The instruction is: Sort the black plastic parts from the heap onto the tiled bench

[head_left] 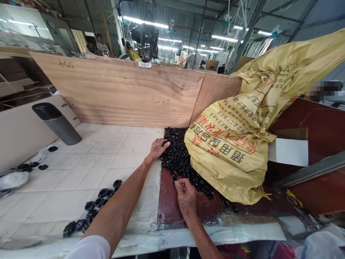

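Left hand (pixel 159 149): loosely open, at the left edge of the black plastic parts (pixel 176 151)
Right hand (pixel 187 196): curled, at their near edge (whether gripping, cannot tell)
Yellow sack (pixel 229 144): right of them

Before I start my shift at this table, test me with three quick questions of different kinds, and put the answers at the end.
1. Multiple choice: what lies directly against the right side of the pile of small black parts?
a) the grey bottle
b) the yellow sack
c) the white box

2. True or false: the right hand is nearer the upright wooden board than the left hand is.

3. Fill in the colour: the grey bottle with the black cap is on the ____ surface, off to the left.

Key: 1 b; 2 false; 3 white
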### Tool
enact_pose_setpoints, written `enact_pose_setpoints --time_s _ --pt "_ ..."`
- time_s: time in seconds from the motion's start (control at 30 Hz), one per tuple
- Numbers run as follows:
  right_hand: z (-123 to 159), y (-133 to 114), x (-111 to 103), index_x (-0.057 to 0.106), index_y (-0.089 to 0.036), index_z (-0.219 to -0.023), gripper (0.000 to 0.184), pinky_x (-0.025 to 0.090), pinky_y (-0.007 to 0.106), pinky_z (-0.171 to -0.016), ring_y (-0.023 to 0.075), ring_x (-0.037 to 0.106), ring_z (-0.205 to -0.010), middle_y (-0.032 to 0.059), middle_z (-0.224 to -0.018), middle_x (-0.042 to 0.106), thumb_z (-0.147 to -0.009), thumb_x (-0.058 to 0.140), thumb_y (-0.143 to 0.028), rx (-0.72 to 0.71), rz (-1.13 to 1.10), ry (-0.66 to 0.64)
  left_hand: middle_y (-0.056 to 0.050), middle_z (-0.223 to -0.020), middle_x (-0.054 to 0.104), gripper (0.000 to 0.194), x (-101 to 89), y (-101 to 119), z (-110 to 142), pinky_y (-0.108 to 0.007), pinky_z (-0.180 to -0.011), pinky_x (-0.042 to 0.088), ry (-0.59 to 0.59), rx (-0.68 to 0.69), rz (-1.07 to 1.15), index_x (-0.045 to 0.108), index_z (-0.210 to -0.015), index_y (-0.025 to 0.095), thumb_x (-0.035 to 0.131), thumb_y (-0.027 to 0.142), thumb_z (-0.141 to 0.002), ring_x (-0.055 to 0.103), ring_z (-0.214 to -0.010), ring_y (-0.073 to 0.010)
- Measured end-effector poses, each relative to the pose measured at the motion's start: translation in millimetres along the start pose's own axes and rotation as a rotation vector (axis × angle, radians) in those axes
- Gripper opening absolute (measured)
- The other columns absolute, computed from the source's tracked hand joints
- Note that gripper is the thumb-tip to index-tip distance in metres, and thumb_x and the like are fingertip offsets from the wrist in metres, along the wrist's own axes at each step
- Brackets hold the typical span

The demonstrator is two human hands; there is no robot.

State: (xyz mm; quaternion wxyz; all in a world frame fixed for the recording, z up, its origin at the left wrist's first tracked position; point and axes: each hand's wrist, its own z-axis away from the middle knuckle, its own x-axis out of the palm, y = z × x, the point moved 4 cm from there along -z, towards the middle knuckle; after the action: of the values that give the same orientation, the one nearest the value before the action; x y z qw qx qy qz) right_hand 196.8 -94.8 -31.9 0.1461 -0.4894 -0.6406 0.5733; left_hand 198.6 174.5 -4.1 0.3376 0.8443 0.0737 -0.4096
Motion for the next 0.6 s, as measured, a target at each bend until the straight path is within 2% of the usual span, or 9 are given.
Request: enact_pose_setpoints --time_s 0.17,0.27,0.33,0.43,0.6 --pt "0 -5 -5 0.061 -0.021 -0.081 0.016 0.045 0.026 -0.063 0.0169 0.058 -0.067 0.0024 -0.074 0.063 -0.093 0.056 -0.032 -0.029 0.096 0.081 -0.007 -0.109 0.073 0.03 8.6 16 46 -0.043 -0.107 0.039 0.002 -0.007 0.033 0.068 -0.104 0.023 0.05 0.046 -0.097 0.059 -0.111 -0.0255" --pt "1 -12 -8 0.06 -0.021 -0.086 0.006 0.047 0.028 -0.067 0.0181 0.058 -0.074 0.0044 -0.083 0.06 -0.089 0.057 -0.025 -0.076 0.145 0.128 -0.007 -0.103 0.073 0.03 5.7 34 76 -0.046 -0.107 0.037 0.02 -0.012 0.056 0.067 -0.099 0.024 0.043 0.042 -0.1 0.061 -0.104 -0.0257" --pt "2 -14 -8 0.06 -0.02 -0.093 0.008 0.049 0.029 -0.069 0.0194 0.058 -0.08 0.0059 -0.09 0.059 -0.085 0.06 -0.022 -0.106 0.168 0.145 -0.009 -0.1 0.072 0.031 2.0 45 93 -0.049 -0.106 0.036 0.04 -0.028 0.057 0.067 -0.097 0.023 0.04 0.039 -0.102 0.061 -0.102 -0.0273" --pt "3 -13 -9 0.06 -0.02 -0.095 0.015 0.049 0.03 -0.069 0.0199 0.058 -0.082 0.0062 -0.093 0.058 -0.081 0.062 -0.018 -0.113 0.181 0.146 -0.01 -0.099 0.072 0.032 -2.7 59 112 -0.051 -0.103 0.037 0.067 -0.055 0.041 0.066 -0.096 0.023 0.037 0.034 -0.102 0.061 -0.101 -0.0287" --pt "-1 -7 -13 0.062 -0.019 -0.089 0.004 0.048 0.03 -0.067 0.0182 0.056 -0.075 0.0049 -0.088 0.058 -0.087 0.059 -0.022 -0.086 0.164 0.156 -0.01 -0.106 0.072 0.032 -9.0 74 132 -0.048 -0.104 0.039 0.08 -0.078 0.02 0.066 -0.103 0.021 0.034 0.027 -0.103 0.063 -0.103 -0.0258"
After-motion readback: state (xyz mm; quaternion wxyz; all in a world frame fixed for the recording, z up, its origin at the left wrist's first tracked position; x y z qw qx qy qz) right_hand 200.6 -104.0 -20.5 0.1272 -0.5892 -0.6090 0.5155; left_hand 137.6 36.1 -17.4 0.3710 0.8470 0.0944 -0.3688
